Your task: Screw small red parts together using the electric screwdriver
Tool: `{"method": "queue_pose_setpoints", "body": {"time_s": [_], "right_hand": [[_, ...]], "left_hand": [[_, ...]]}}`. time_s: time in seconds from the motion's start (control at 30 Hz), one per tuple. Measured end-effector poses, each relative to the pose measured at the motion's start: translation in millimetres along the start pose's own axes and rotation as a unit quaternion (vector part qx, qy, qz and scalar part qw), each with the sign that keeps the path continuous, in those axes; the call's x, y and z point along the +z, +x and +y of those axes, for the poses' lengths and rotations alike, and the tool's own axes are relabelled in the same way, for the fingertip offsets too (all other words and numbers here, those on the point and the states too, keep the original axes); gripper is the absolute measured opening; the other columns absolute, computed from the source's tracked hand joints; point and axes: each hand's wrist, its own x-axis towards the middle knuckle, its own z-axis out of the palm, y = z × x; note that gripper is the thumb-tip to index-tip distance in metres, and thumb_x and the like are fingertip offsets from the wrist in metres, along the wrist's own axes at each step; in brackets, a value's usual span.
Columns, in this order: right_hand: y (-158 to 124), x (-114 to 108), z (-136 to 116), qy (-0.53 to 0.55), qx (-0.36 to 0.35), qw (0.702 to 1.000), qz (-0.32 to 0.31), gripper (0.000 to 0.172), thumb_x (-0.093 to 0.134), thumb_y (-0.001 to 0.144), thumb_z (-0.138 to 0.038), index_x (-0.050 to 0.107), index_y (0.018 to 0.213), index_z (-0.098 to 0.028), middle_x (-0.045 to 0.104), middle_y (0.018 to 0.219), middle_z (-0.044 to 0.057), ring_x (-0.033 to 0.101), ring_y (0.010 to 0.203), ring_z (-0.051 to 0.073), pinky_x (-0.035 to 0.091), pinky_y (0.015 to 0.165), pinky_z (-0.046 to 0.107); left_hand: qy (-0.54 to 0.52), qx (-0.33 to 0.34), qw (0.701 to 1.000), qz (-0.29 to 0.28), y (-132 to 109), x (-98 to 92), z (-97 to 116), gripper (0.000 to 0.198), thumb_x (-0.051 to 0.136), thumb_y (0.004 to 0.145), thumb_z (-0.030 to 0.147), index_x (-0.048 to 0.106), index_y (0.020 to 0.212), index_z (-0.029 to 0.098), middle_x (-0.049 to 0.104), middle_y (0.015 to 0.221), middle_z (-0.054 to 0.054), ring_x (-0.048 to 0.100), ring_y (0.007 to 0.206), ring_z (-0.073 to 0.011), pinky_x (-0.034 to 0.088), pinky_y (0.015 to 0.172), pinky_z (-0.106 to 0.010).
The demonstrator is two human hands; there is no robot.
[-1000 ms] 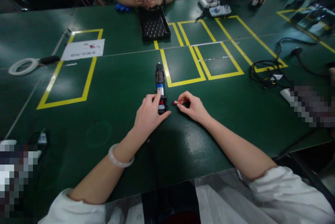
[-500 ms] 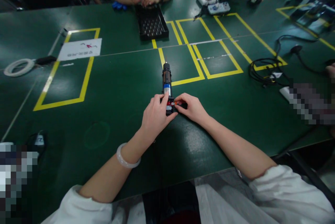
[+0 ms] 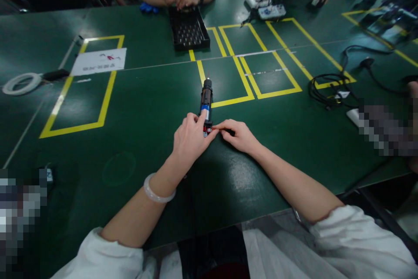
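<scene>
An electric screwdriver (image 3: 206,96), black and slim with its housing open, lies on the green table with its thin tip pointing away from me. A blue-and-silver cylinder shows inside it, with small red and white parts near its rear end. My left hand (image 3: 191,135) is wrapped over the rear part, index finger along the cylinder and thumb at the back end. On the right side, my right hand (image 3: 239,134) pinches something thin and orange, perhaps a wire, beside those parts. The left palm hides part of the rear end.
Across the table (image 3: 156,96), one person's hands are over a black tray (image 3: 191,37) of small parts; another person holds a dark tool. A black cable coil (image 3: 329,89) lies at right, a white ring (image 3: 22,84) and paper sheet (image 3: 99,61) at left.
The screwdriver and my left hand have shifted slightly left, and the screwdriver is turned a little. My left thumb now lies against the right fingertips and covers more of the rear end.
</scene>
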Motion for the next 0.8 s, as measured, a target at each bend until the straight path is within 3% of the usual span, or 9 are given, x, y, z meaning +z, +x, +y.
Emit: {"method": "queue_pose_setpoints", "body": {"time_s": [0.17, 0.43, 0.6, 0.8], "right_hand": [[-0.8, 2.0, -2.1, 0.006, -0.020, 0.999, -0.042, 0.042, 0.051, 0.082, -0.006, 0.069, 0.117, -0.022, 0.073, 0.110, 0.005, 0.065, 0.100, 0.021, 0.049, 0.094, 0.038], [-0.2, -1.9, -1.1, 0.026, 0.002, 0.999, -0.026, 0.031, 0.050, 0.086, -0.007, 0.070, 0.105, -0.020, 0.073, 0.105, 0.005, 0.066, 0.100, 0.019, 0.050, 0.093, 0.035], [0.1, -2.1, -0.8, 0.018, -0.001, 1.000, -0.026, 0.026, 0.050, 0.087, -0.009, 0.070, 0.100, -0.020, 0.072, 0.101, 0.005, 0.065, 0.097, 0.019, 0.050, 0.091, 0.035], [0.1, -1.7, -1.1, 0.012, 0.006, 1.000, -0.026, 0.025, 0.051, 0.088, -0.010, 0.070, 0.099, -0.021, 0.072, 0.100, 0.004, 0.065, 0.096, 0.019, 0.049, 0.089, 0.034]], "left_hand": [[0.051, 0.010, 0.999, -0.004, 2.7, -2.8, -10.1, 0.065, 0.045, 0.094, 0.056, 0.040, 0.150, 0.024, 0.055, 0.116, -0.015, 0.058, 0.099, -0.0308, 0.048, 0.074, -0.037], [0.096, 0.031, 0.995, -0.016, -3.7, -7.4, -41.5, 0.068, 0.047, 0.093, 0.057, 0.037, 0.152, 0.026, 0.054, 0.121, -0.017, 0.056, 0.103, -0.0334, 0.046, 0.085, -0.043], [0.113, -0.019, 0.993, -0.031, -17.0, -21.6, -84.9, 0.071, 0.038, 0.093, 0.063, 0.036, 0.153, 0.024, 0.053, 0.123, -0.019, 0.055, 0.105, -0.0362, 0.047, 0.087, -0.047], [0.162, -0.137, 0.976, -0.050, -29.5, -36.3, -159.7, 0.080, 0.025, 0.090, 0.073, 0.037, 0.151, 0.023, 0.053, 0.123, -0.018, 0.057, 0.102, -0.0353, 0.050, 0.082, -0.046]]}}
